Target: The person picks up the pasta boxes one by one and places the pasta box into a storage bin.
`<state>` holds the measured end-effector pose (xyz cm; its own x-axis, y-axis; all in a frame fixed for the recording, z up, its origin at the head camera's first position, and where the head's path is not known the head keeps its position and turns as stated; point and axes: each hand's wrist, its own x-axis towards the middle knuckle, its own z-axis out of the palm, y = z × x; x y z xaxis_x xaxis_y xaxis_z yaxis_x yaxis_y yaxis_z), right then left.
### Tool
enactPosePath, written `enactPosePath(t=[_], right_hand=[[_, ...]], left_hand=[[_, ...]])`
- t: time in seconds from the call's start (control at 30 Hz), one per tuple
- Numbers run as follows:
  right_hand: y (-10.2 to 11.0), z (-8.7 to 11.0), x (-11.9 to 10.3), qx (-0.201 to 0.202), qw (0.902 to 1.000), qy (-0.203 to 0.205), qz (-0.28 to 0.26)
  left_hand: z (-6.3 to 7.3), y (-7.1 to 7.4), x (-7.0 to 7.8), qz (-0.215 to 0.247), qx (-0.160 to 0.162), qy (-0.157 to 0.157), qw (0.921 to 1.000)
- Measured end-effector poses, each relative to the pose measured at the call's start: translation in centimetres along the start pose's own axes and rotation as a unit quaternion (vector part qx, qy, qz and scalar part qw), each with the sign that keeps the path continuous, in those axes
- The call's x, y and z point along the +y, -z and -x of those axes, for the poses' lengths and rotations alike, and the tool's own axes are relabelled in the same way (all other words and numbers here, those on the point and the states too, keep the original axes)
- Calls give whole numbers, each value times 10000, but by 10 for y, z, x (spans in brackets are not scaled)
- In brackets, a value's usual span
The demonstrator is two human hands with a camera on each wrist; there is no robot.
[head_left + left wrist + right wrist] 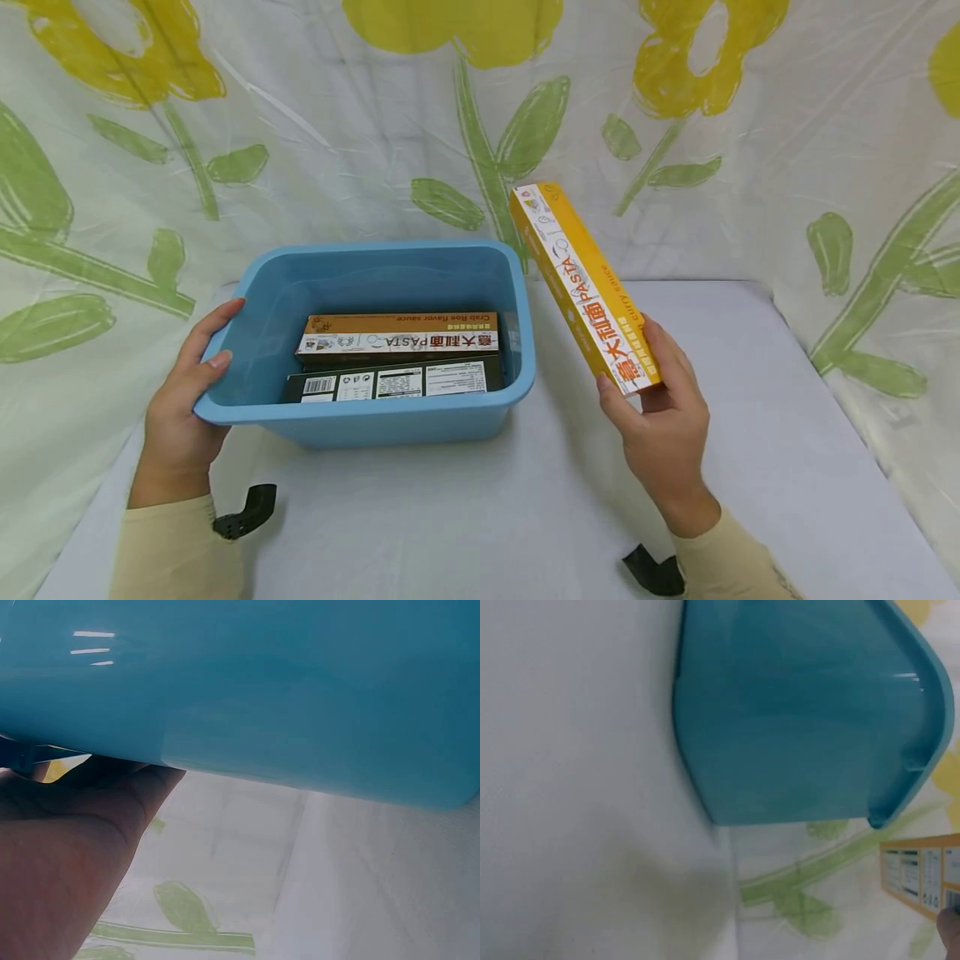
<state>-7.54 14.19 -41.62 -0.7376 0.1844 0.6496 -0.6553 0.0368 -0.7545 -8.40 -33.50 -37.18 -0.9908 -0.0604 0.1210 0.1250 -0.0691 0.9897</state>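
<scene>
In the head view a blue plastic basin [390, 423] stands on the table, left of the middle. My left hand [183, 400] grips its left rim, thumb over the edge; the left wrist view shows this hand [82, 832] against the basin's outer wall [285, 697]. My right hand [667, 425] holds a yellow curry sauce pasta box [585, 287] by its lower end, tilted in the air right of the basin. Inside the basin lie an orange-and-white crab roe pasta box [401, 333] and a dark box [390, 380] with white label panels.
A white cloth covers the table [465, 517]. Behind it hangs a white curtain [315, 142] printed with yellow flowers and green leaves. Black curved pieces [251, 510] stick out at both wrists.
</scene>
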Motion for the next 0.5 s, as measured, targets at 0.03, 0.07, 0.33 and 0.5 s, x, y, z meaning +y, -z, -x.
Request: enactPosePath(t=[0.03,0.07,0.33,0.5], right_hand=[[0,0,-1,2,10000,5,-34],[0,-1,-2,1,10000,15,-62],[-2,-2,-9,-18,9988,181,-459],[-1,-4,-12,-163,9978,346,-538]], left_hand=[[0,0,0,-10,11,5,10000],[1,-1,0,-19,23,14,10000],[1,-2,1,-74,95,57,9999],[1,-2,1,-85,84,60,9999]])
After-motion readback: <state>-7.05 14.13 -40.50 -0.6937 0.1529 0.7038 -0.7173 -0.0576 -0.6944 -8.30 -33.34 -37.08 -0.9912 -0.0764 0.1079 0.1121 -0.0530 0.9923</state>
